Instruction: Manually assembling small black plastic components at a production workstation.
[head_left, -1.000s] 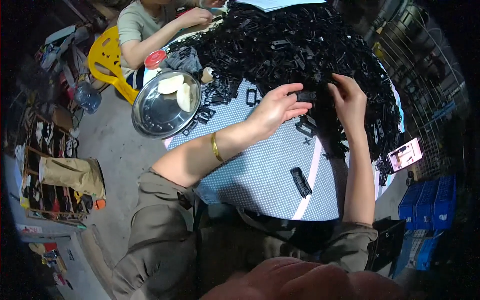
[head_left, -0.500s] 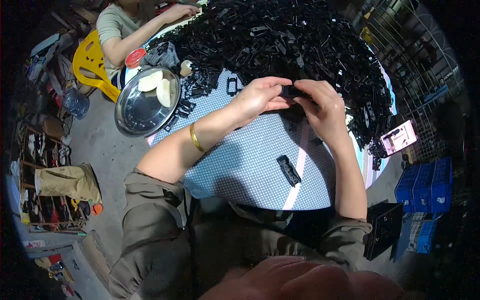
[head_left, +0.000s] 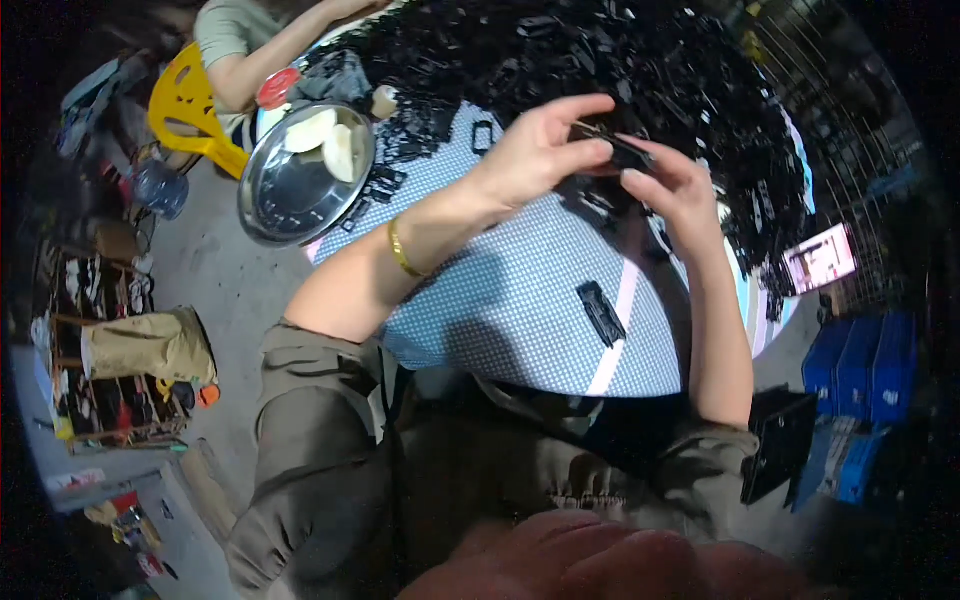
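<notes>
The left hand (head_left: pixel 545 150) and right hand (head_left: pixel 682 190) meet over the far side of the table (head_left: pixel 500 270), gripping a small black part (head_left: pixel 628 152) between thumbs and fingers; blur and shadow make its exact shape hard to tell. A heap of black pieces (head_left: pixel 660 60) spreads beyond them. A single black casing (head_left: pixel 601 314) lies nearer, on the patterned cover. To the left sits a metal bowl (head_left: pixel 275 205) holding pale wedges (head_left: pixel 312 131); at right, a lit phone (head_left: pixel 820 260).
</notes>
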